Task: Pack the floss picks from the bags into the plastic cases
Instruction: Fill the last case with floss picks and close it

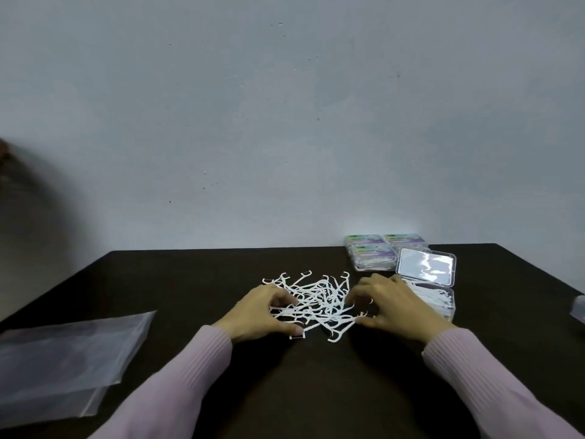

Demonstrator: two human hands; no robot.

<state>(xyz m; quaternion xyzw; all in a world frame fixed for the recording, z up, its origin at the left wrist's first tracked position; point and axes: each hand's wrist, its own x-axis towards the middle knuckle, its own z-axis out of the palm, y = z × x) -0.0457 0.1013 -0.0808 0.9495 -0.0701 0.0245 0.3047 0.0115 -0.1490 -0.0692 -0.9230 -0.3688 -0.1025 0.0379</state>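
Loose floss picks [311,301] lie tangled in a heap at mid-frame on the dark worktop [316,391]; they look light, thin and springy, apt to snag on each other, so best gathered in a small bunch by the handles. Left hand [264,313] and right hand [394,304] flank the heap, fingers curled down onto its edges; whether either pinches any picks, cannot tell. Just beyond the right hand, open case [438,304], part filled; farther back, three closed cases [375,251].
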